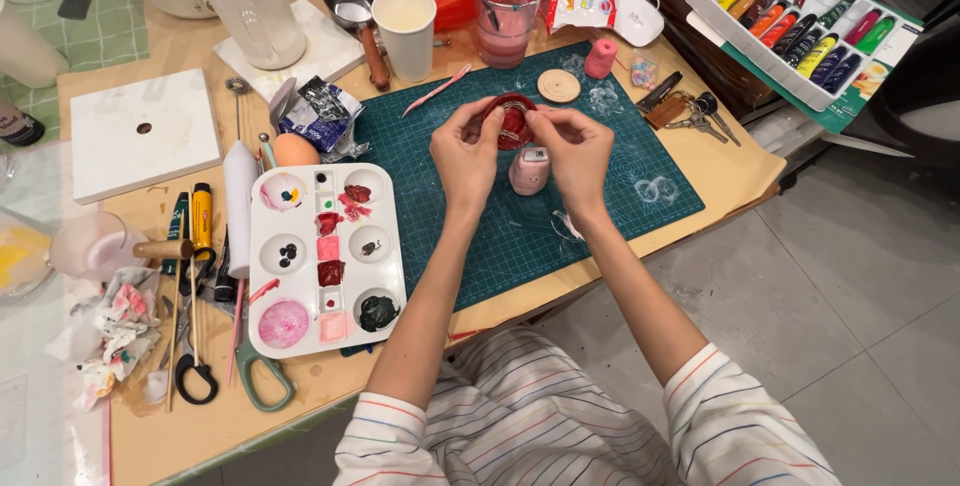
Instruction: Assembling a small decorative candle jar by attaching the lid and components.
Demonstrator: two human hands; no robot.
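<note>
The small red clay piece (514,122) sits pinched between both hands above the green cutting mat (600,186), held up in front of the person rather than resting on the table (720,171). In the head view, the only one here, the left hand (466,151) grips its left edge with thumb and fingertips, and the right hand (574,146) closes on its right edge the same way, fingers curled in. The piece looks round and shallow, dark red with a glossy, uneven surface and some lighter streaks; its finer shape is too small to tell.

By the look of it the colouring is well along: the piece is red all over where it shows, and the work seems to be at a shaping or finishing stage. Whether its underside is done cannot be seen.

Just below the hands a pale pink clay figure (529,170) stands on the mat. To the left of the left hand lies a white paint palette (325,256) with red, pink and dark wells. Beyond the hands stand a paper cup (404,31) and a glass of pinkish water (505,21), with a small wooden disc (558,85) near them. Far to the right of the right hand is a tray of paint tubes (790,11).
</note>
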